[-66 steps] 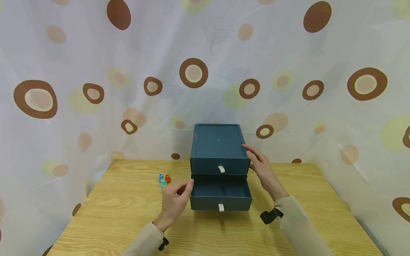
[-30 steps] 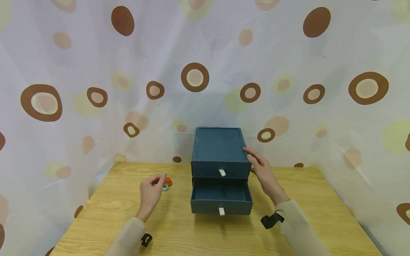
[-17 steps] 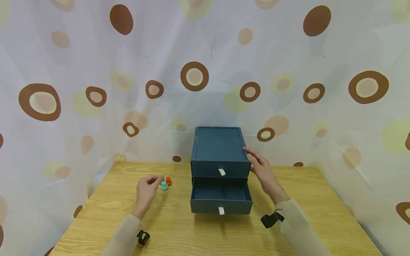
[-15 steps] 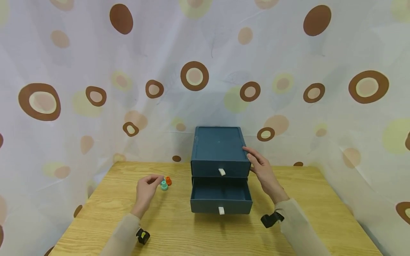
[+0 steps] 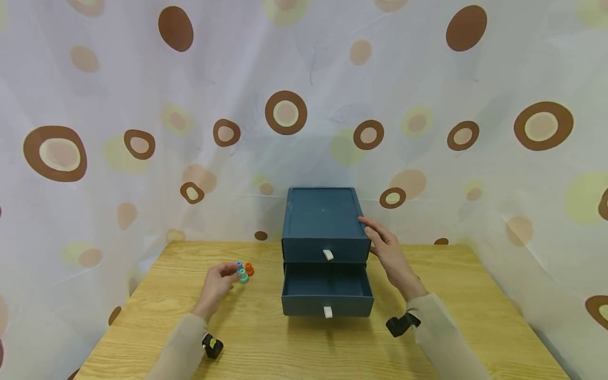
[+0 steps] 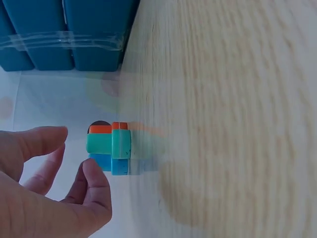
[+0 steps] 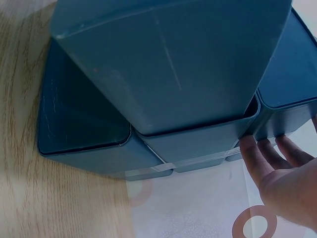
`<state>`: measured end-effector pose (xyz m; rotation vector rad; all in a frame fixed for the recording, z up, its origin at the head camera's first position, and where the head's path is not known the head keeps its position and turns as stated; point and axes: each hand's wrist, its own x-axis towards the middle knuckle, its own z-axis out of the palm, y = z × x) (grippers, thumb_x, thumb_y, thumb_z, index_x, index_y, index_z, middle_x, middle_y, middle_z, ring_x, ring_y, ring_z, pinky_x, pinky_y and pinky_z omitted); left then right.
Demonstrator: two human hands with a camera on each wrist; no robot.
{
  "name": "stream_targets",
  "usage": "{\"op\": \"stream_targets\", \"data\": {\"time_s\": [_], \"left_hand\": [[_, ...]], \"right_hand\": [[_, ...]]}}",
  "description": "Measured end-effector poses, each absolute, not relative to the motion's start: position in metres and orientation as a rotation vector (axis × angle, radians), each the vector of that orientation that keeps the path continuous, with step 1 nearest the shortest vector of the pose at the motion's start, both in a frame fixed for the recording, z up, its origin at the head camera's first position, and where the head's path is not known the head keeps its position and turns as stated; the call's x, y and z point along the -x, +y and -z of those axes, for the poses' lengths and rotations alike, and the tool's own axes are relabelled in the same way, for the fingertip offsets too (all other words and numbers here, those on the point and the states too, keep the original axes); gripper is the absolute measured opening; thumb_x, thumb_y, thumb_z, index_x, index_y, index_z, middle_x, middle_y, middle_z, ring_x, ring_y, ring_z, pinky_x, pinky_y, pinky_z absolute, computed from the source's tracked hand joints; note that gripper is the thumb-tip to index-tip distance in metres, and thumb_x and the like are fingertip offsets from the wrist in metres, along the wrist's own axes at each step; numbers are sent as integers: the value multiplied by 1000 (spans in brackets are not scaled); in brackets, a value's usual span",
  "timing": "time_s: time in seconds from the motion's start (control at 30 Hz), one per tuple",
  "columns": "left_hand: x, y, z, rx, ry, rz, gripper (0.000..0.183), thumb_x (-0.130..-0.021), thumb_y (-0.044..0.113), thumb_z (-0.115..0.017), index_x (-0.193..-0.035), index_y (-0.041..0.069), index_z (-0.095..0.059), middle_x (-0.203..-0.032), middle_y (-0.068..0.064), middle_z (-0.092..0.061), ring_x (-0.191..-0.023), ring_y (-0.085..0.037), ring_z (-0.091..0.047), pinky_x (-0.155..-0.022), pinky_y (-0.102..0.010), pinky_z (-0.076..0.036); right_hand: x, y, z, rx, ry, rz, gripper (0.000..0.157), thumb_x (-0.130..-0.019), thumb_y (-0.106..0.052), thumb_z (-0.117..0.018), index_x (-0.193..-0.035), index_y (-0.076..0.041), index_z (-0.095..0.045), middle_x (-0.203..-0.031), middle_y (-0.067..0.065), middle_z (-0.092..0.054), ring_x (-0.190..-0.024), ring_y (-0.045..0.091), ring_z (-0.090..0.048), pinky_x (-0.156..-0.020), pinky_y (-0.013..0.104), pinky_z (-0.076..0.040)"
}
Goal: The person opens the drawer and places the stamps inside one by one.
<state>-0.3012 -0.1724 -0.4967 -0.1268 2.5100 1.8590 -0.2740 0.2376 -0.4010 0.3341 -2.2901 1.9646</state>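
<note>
Three small plastic pieces, each a stub on a wider round base, stand clustered on the table at left: teal (image 5: 244,277), orange (image 5: 249,269) and blue (image 5: 239,265). My left hand (image 5: 217,285) is right beside them. In the left wrist view a gap shows between thumb and fingers, fingertips close to the teal piece (image 6: 99,144) and the blue piece (image 6: 119,166). A dark blue drawer cabinet (image 5: 323,211) stands at centre, its middle drawer (image 5: 304,306) pulled out and bare inside. My right hand (image 5: 391,258) rests extended fingers (image 7: 252,153) against the cabinet's right side.
The wooden table (image 5: 451,295) reaches back to a white sheet (image 5: 304,63) with brown and yellow spots. The pulled-out drawer juts toward me, a white tab (image 5: 328,312) on its front. Another white tab (image 5: 328,255) marks the top drawer.
My left hand moved left from the pulled-out drawer to the small pieces. Its fingertips, together half a second ago, have spread apart. My right hand stays at the cabinet.
</note>
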Motion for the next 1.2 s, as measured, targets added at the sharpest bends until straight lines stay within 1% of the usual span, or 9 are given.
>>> {"op": "stream_targets", "data": {"time_s": [0.2, 0.37, 0.57, 0.73, 0.83, 1.03, 1.2], "left_hand": [[303, -172, 501, 122, 2466, -1831, 34, -95, 9, -62, -128, 2, -59, -129, -20, -55, -109, -27, -56, -83, -37, -50], [305, -172, 502, 148, 2475, -1810, 31, -95, 8, -62, -125, 1, -59, -127, -20, -56, -105, -25, -55, -80, -35, -48], [305, -170, 502, 104, 2495, -1763, 31, -95, 9, -62, -125, 1, -59, -127, -20, -56, -101, -24, -58, -74, -32, -49], [305, -168, 503, 113, 2504, -1757, 31, -93, 8, -65, -122, -1, -60, -126, -21, -56, -99, -23, -58, -71, -30, -49], [305, -168, 504, 106, 2503, -1764, 27, -92, 7, -67, -116, -2, -60, -122, -20, -57, -94, -22, -57, -68, -30, -48], [306, -166, 505, 101, 2517, -1761, 18, -88, 4, -70, -102, -1, -60, -104, -13, -60, -82, -19, -51, -62, -29, -46], [306, -166, 505, 92, 2533, -1742, 13, -86, 0, -69, -95, 0, -59, -97, -10, -59, -80, -18, -50, -61, -28, -44]], "right_hand": [[273, 236, 402, -325, -2291, -1953, 54, -105, -42, -41, -151, -13, -39, -163, 9, -21, -149, 34, -20, -114, 64, -25], [275, 236, 402, -317, -2303, -1960, 54, -105, -43, -41, -151, -15, -39, -163, 7, -22, -150, 32, -20, -114, 64, -25], [276, 236, 402, -322, -2285, -1956, 54, -105, -43, -40, -151, -14, -39, -163, 7, -21, -150, 33, -20, -113, 64, -25], [275, 236, 402, -313, -2290, -1954, 54, -105, -43, -41, -151, -14, -39, -163, 8, -21, -150, 33, -19, -113, 65, -24], [275, 236, 402, -308, -2291, -1957, 54, -105, -43, -41, -151, -13, -39, -162, 8, -22, -150, 33, -19, -113, 65, -24], [275, 236, 402, -307, -2287, -1963, 55, -105, -43, -41, -151, -13, -39, -163, 8, -21, -150, 33, -19, -113, 65, -24], [275, 236, 402, -308, -2283, -1967, 54, -105, -42, -41, -151, -13, -39, -162, 8, -22, -150, 33, -20, -113, 65, -25]]}}
